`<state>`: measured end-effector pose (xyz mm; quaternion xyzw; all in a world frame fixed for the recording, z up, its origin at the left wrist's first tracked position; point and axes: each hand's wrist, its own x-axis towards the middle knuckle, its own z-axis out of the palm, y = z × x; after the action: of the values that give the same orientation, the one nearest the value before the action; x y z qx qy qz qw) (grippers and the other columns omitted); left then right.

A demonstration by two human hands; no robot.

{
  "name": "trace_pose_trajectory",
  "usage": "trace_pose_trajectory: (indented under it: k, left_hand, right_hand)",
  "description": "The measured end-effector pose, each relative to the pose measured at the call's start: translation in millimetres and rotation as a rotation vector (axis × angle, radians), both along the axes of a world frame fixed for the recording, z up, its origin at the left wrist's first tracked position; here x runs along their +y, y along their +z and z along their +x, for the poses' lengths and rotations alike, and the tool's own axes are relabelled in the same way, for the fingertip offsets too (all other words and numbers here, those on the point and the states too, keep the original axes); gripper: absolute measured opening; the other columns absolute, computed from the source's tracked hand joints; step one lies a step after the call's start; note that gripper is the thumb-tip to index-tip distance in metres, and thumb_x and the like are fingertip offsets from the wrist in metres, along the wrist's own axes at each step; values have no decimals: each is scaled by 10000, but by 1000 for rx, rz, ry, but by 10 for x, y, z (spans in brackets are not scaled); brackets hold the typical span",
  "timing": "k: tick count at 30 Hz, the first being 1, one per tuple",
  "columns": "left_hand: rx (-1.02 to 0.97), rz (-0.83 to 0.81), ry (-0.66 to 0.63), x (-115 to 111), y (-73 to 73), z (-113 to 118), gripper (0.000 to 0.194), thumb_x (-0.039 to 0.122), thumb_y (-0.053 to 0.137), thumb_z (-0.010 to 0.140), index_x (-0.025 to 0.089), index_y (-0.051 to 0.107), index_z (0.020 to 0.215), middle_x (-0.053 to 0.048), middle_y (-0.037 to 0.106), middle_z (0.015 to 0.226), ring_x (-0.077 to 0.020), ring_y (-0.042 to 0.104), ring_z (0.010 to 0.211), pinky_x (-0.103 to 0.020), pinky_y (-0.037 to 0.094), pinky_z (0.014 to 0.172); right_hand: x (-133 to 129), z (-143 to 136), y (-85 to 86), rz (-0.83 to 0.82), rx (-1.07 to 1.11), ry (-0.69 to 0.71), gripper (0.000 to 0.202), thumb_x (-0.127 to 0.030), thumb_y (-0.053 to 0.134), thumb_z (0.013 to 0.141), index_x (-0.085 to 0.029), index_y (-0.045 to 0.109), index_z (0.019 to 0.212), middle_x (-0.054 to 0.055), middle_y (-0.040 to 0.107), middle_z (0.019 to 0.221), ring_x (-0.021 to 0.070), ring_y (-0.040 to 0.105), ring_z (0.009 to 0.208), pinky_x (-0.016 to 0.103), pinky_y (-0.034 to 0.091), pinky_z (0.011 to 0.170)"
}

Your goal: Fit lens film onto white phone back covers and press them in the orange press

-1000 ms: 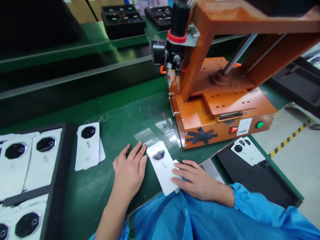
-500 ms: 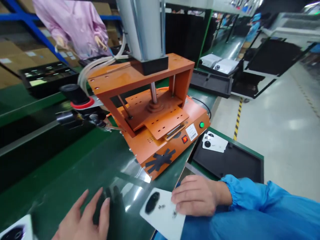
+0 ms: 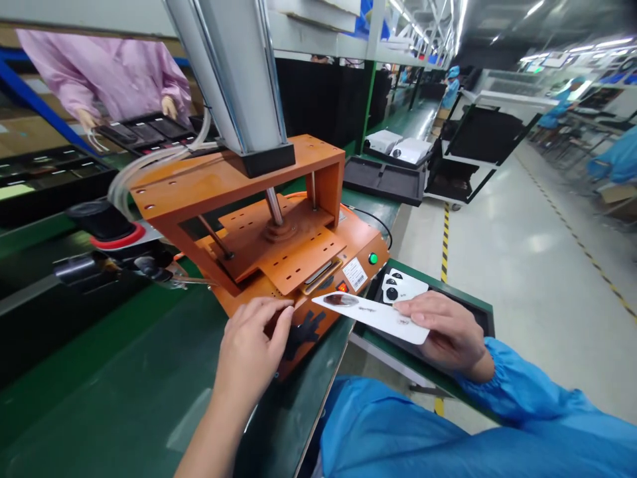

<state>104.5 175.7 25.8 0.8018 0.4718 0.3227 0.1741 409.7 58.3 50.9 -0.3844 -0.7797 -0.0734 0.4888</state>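
Observation:
My right hand (image 3: 448,332) pinches one end of a thin white phone back cover (image 3: 375,317) with a black oval and small dark marks. The cover is lifted and tilted in front of an orange press (image 3: 279,285). My left hand (image 3: 256,332) is at the press's front left edge, thumb and fingers apart, with nothing visible in it. A green button (image 3: 373,258) and a lit red switch (image 3: 342,287) are on the press's front. Beyond the cover, a few similar white covers (image 3: 411,287) lie in a black tray (image 3: 480,315).
A black regulator with a red ring (image 3: 119,238) sticks out left of the press. White boxes (image 3: 411,150) stand behind a black tray (image 3: 383,182), near a cart (image 3: 490,133). Across the bench, a person in pink (image 3: 114,79) handles a dark tray (image 3: 149,129).
My right hand has raised the cover from the bench edge toward the press. My left hand has moved up and right to the press front. The view has shifted; the person in pink now touches a tray.

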Motion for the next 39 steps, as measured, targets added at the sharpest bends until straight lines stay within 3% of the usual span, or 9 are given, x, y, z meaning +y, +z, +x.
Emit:
trace_pose_trajectory:
  k: [5,8,14,24,31,33,35,39]
  left_hand:
    - [24,-34,21,24,-49,14,312,480,514,968,276,747,1004,-23,707,1021,-212,630,943,-373,461,881]
    - [48,-39,35,11,-26,37,308,476,512,965,276,745,995,-16,697,1003,-216,623,941,-381,450,893]
    - [95,-68,62,8,24,79,312,466,499,962,269,741,977,-19,682,996,-227,608,959,-387,428,898]
    - [134,-153,44,79,100,95,378,519,469,948,231,705,884,-32,644,933,-218,600,898,-348,416,790]
    - [104,-167,74,71,140,120,335,496,500,921,241,718,922,-34,657,907,-218,601,872,-334,404,764]
    - [-5,-241,142,82,183,151,315,508,550,894,233,701,877,-22,644,807,-198,576,761,-316,387,699]
    - [-248,-368,192,121,216,219,287,504,642,836,222,687,862,-14,645,753,-176,558,694,-289,379,646]
    - [-663,-520,135,288,207,511,427,479,729,743,183,655,1042,-62,724,898,-167,634,690,-260,458,611]
  right_hand:
    - [-29,127,127,29,-150,11,511,-70,659,888,-328,588,1323,62,772,1130,238,753,1052,410,677,821]
    - [29,189,140,139,-197,-35,472,-29,674,852,-273,622,1253,61,763,1164,232,759,1033,393,666,823]
    - [153,224,65,314,-232,-98,229,-141,735,835,-219,634,1026,62,759,1159,241,768,977,405,606,799]
    - [186,128,31,266,-201,-188,230,-156,719,848,-260,596,1014,7,778,1022,197,769,929,374,571,791]
    - [209,91,74,268,-181,-215,278,-137,758,820,-242,599,1023,29,785,1015,223,773,935,391,557,816]
    - [205,109,70,264,-160,-239,278,-133,756,819,-250,600,1017,21,787,1027,221,773,938,390,552,818]
    - [203,137,57,262,-155,-258,290,-113,755,808,-250,602,1013,18,788,1026,217,774,934,382,544,812]
    - [225,192,-14,254,-184,-271,307,-64,742,795,-236,607,1011,27,791,1020,217,775,935,374,531,809]
